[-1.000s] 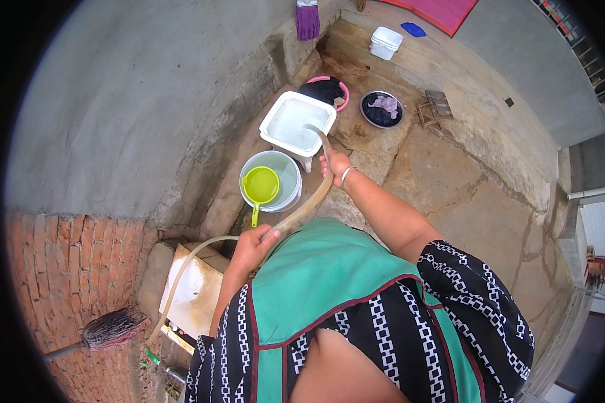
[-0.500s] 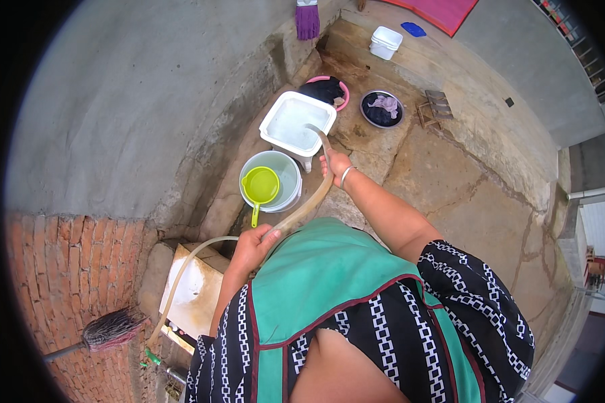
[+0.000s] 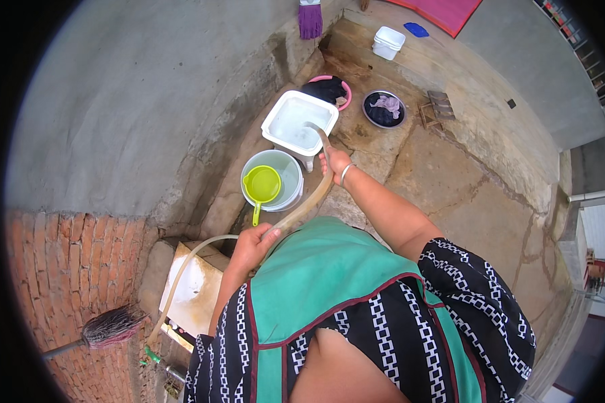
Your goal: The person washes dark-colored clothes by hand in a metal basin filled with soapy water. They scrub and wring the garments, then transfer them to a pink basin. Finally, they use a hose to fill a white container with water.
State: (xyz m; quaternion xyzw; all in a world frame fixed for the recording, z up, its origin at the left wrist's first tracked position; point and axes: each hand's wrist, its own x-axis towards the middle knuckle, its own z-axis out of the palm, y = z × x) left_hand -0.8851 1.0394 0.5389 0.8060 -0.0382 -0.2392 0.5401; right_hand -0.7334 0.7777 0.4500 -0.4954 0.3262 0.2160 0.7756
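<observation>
My right hand (image 3: 336, 164) is wrapped round a pale flexible hose (image 3: 309, 203) close to its free end. That end tips over the rim of a white rectangular basin (image 3: 269, 128) with water in it. Further back along the hose, my left hand (image 3: 251, 246) grips it in front of my green apron (image 3: 329, 269). A white round bucket (image 3: 294, 176) stands just this side of the basin, and a lime-green dipper (image 3: 262, 185) rests in it with its handle over the rim. From my left hand the hose loops down towards a green tap fitting (image 3: 153, 356).
Past the basin sit a pink tub (image 3: 347, 95) with dark cloth and a round basin (image 3: 403, 115) of dark and lilac laundry. A small wooden stool (image 3: 439, 107) stands to their right. A stained white sink (image 3: 189, 289) and a mop (image 3: 113, 328) are at lower left.
The whole view has shifted very slightly. Both hands keep their hold on the hose, and its end stays over the white basin.
</observation>
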